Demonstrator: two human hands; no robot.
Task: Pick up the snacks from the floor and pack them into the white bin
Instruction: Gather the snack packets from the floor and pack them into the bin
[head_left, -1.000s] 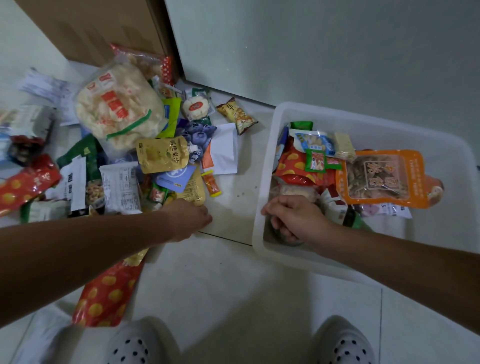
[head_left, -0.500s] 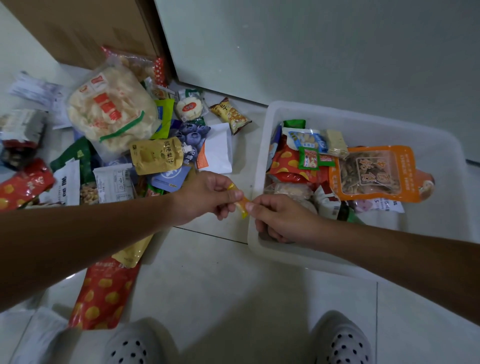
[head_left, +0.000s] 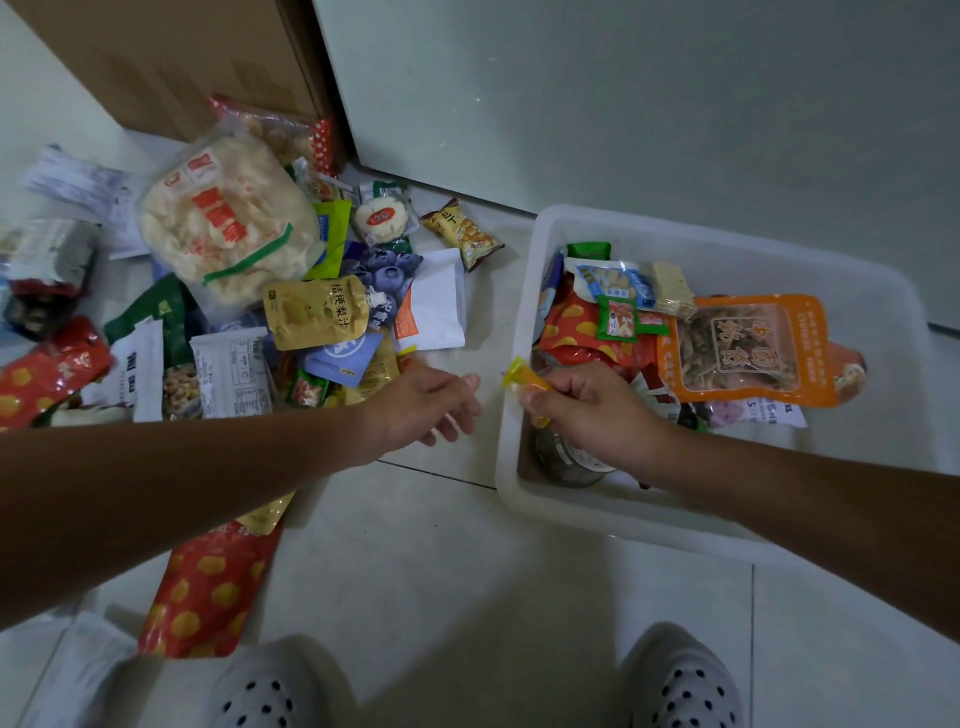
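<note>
Small snack stick (head_left: 526, 381): orange wrapper, yellow crimped end, narrow and short. Pinched in the right hand (head_left: 597, 410) between thumb and fingertips, yellow end pointing left and up. It sits right over the left rim of the white bin (head_left: 511, 467), not touching it as far as I can tell.

Right hand: fingers curled round the stick, knuckles up, forearm coming in from lower right across the bin's near wall. Below it in the bin's near-left corner, a dark round jar (head_left: 563, 460), partly hidden.

Left hand (head_left: 426, 402): holding nothing, fingers loose and slightly bent, tips pointing at the stick with a small gap between. Hovers over bare floor (head_left: 441, 571) between pile and bin. Forearm crosses the lower edge of the pile.

Bin contents: large orange pouch (head_left: 748, 348) with clear window on top at right, red bag with yellow spots (head_left: 574, 332) at left, small green sachet (head_left: 618, 319) lying on it, blue-and-white packet (head_left: 610, 280) behind.

Floor pile, left of bin: big clear bag of pale crisps (head_left: 228, 228), yellow spout pouch (head_left: 317, 312) in front of it, white pouch (head_left: 434, 306), small brown biscuit packet (head_left: 462, 234) near the wall. Long red spotted bag (head_left: 208, 587) runs out under the left forearm.

Cardboard box (head_left: 182, 62) behind the pile. Two white perforated shoes (head_left: 270, 696) at the bottom edge.
</note>
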